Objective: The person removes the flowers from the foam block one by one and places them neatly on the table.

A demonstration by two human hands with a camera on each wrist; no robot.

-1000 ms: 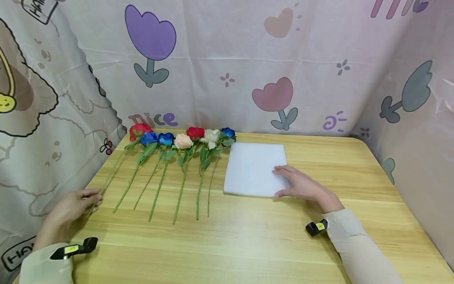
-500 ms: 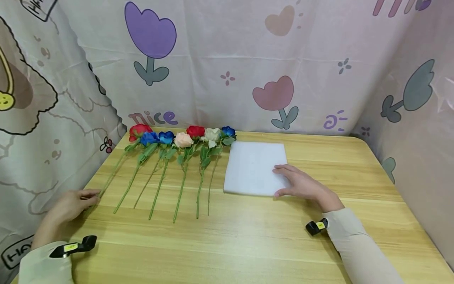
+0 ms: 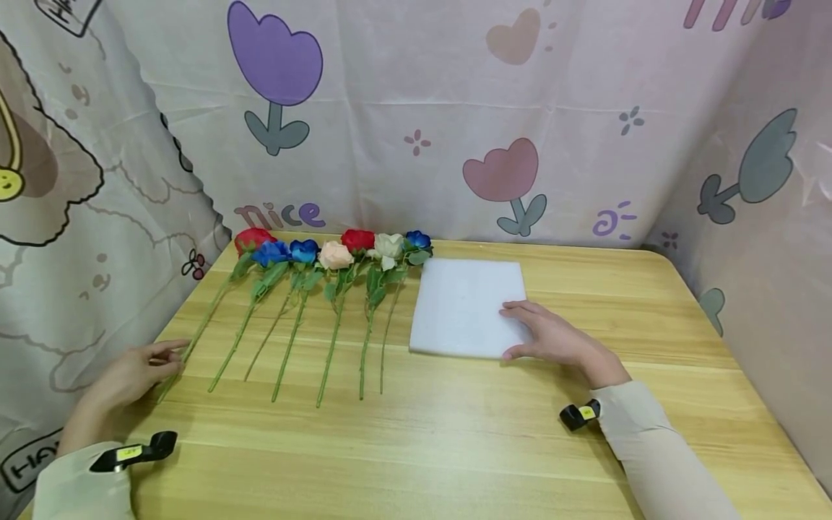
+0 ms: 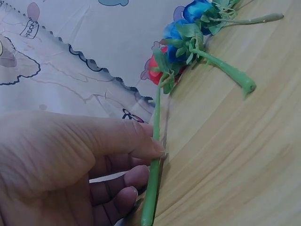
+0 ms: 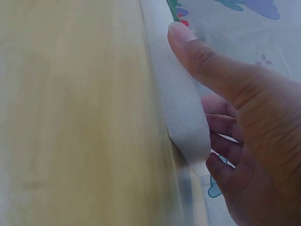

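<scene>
At the left end of a row of artificial flowers lies a red rose (image 3: 206,315) with a long green stem. My left hand (image 3: 133,375) pinches that stem near its lower end; the left wrist view shows the thumb over the stem (image 4: 150,190) and fingers behind it. My right hand (image 3: 555,338) rests on the near right corner of a flat white foam slab (image 3: 464,307). Its fingers are spread loosely, with the thumb at the near edge. In the right wrist view the slab's thick side (image 5: 181,99) shows beside the thumb.
To the right of that rose lie several more stems: blue flowers (image 3: 303,252), a peach rose (image 3: 336,256), another red rose (image 3: 358,240) and a white rose (image 3: 388,249). All rest on a wooden table (image 3: 416,455). A printed cloth (image 3: 390,65) hangs behind and at both sides.
The leftmost red rose has shifted slightly left, and its stem end now shows below my left hand. My right hand and the foam slab stay in place.
</scene>
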